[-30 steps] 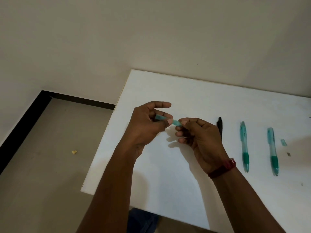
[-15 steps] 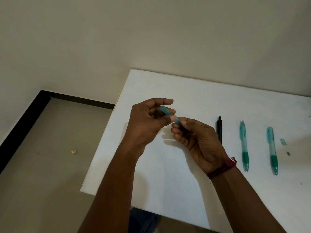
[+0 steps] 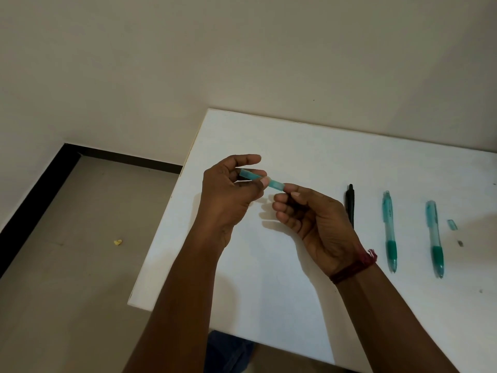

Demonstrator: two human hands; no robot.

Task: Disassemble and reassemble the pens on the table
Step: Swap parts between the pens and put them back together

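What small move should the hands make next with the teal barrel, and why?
Probably twist the right hand slightly while the left hand holds steady. Both hands pinch the same short teal barrel above the table, the right at its very end, so a joint there likely needs turning. Which way, I cannot tell.

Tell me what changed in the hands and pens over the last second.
The left hand lifted slightly, raising its end of the translucent teal pen barrel, which it still pinches. The right hand stayed at the barrel's other end. The black pen, two teal pens and white table did not move.
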